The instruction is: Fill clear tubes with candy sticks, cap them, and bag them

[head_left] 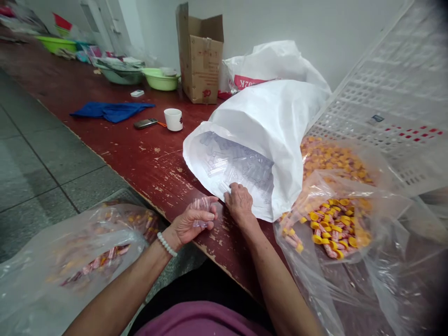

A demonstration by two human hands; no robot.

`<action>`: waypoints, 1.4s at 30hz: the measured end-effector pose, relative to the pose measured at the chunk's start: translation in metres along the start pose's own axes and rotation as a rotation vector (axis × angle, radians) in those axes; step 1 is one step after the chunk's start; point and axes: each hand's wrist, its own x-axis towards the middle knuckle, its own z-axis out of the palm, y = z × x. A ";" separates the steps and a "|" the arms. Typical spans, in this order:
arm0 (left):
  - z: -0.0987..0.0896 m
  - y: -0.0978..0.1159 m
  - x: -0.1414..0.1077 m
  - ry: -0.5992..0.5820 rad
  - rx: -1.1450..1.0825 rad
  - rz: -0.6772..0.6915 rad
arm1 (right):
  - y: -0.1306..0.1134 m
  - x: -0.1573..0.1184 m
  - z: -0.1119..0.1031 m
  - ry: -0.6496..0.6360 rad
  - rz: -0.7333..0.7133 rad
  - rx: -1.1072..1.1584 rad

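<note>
My left hand [191,221], with a pale beaded bracelet at the wrist, is closed around several clear plastic tubes [202,205] just above the table edge. At the mouth of a white sack [266,112] lying on its side, my right hand [239,200] has its fingers bent onto a clear tube [225,187]. Many more loose clear tubes [241,161] lie inside the sack. To the right of it, a clear plastic bag [385,210] holds small pink-and-white pieces with yellow caps [338,226].
The worn red table [157,163] carries a white cup [173,120], a phone [145,123], a blue cloth [112,111], a cardboard box [201,65] and basins [161,80]. A white perforated crate [388,102] leans at right. Another filled plastic bag [84,261] stands low at left.
</note>
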 end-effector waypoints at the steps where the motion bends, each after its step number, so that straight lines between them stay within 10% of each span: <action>1: 0.001 0.000 0.001 0.062 0.018 0.022 | 0.000 -0.004 -0.002 0.023 0.005 0.077; 5: 0.012 -0.005 0.007 0.197 0.059 0.137 | 0.001 -0.038 -0.017 0.069 0.008 0.587; 11: 0.031 -0.029 0.010 0.057 0.090 0.305 | 0.006 -0.089 -0.026 0.069 -0.028 0.889; 21: 0.051 -0.052 0.011 0.174 0.233 0.351 | 0.016 -0.115 -0.046 0.183 -0.251 0.163; 27: 0.057 -0.049 0.011 0.180 0.351 0.241 | 0.113 -0.121 -0.090 0.450 0.105 0.268; 32: 0.062 -0.056 0.011 0.138 0.374 0.214 | 0.180 -0.122 -0.082 0.138 0.321 0.108; 42: 0.064 -0.063 0.006 0.095 0.427 0.145 | 0.174 -0.121 -0.071 0.037 0.308 0.133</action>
